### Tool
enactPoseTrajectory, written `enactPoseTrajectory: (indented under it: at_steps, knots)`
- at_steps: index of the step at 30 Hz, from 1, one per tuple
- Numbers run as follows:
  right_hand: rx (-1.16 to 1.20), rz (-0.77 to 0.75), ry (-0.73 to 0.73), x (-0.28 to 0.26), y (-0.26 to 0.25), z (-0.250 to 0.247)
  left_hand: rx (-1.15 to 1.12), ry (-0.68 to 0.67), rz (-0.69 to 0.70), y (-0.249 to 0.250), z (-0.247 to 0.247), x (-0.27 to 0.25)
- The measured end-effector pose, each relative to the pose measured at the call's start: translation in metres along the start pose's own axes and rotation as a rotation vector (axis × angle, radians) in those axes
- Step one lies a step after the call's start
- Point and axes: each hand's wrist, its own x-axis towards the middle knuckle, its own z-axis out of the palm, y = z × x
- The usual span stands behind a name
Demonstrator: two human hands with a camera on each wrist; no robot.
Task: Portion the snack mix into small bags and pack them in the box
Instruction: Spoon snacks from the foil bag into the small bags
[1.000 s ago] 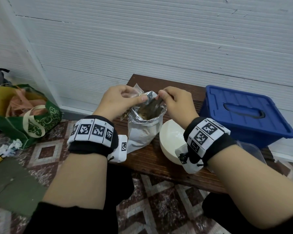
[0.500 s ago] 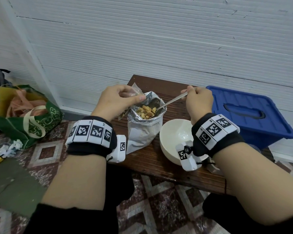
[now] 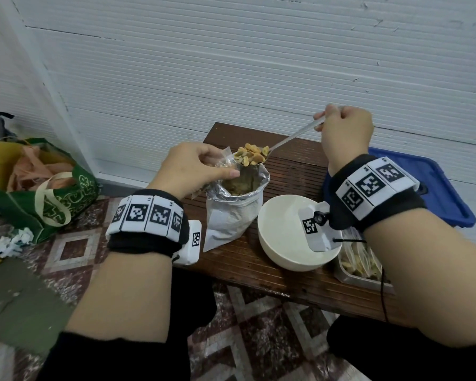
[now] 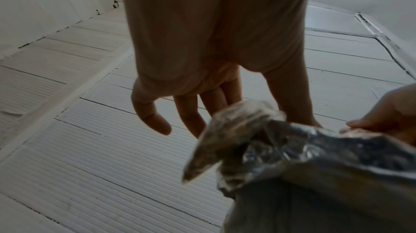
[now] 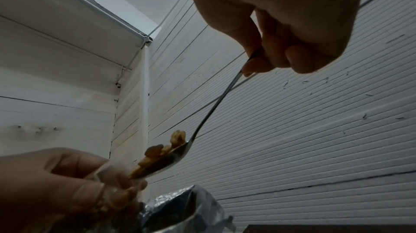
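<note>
The snack mix (image 3: 250, 156) heaped on the spoon (image 3: 291, 138), gripped by the right hand (image 3: 346, 136) at upper right, should tip slowly into the small bag (image 3: 227, 162) that the left hand (image 3: 193, 169) pinches open at centre frame.

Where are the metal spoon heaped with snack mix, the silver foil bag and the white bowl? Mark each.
metal spoon (image 3: 294, 136), head view, middle of the handle.
silver foil bag (image 3: 231, 215), head view, front wall below the rim.
white bowl (image 3: 279, 251), head view, near outer wall.
</note>
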Motion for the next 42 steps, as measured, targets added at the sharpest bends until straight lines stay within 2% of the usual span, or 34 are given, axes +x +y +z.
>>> enactPoseTrajectory:
  at_steps: [6,14,21,25,30,34,38,42]
  knots:
    - [-0.016,0.013,-0.09,-0.007,-0.003,0.014,0.04,-0.016,0.01,0.001,0.005,0.003]
    - [-0.046,-0.003,-0.124,-0.008,-0.002,0.021,0.123,-0.043,0.008,0.001,0.011,0.006]
    - [-0.021,-0.023,-0.136,-0.009,-0.003,0.026,0.093,-0.023,0.005,0.003,0.015,0.004]
    - [0.017,-0.109,-0.149,-0.012,-0.006,0.024,0.044,-0.009,-0.002,0.002,0.015,0.005]
    - [0.141,-0.333,-0.108,-0.016,-0.011,0.019,-0.056,0.011,0.003,-0.001,0.013,0.007]
    - [0.199,-0.42,-0.059,-0.017,-0.014,0.013,-0.128,0.034,-0.005,-0.004,0.012,0.008]
    - [0.232,-0.386,0.07,-0.013,-0.01,0.005,-0.215,0.06,-0.023,-0.006,0.009,0.007]
    - [0.195,-0.266,0.143,-0.012,0.003,-0.001,-0.255,0.089,0.004,-0.005,0.005,0.006]
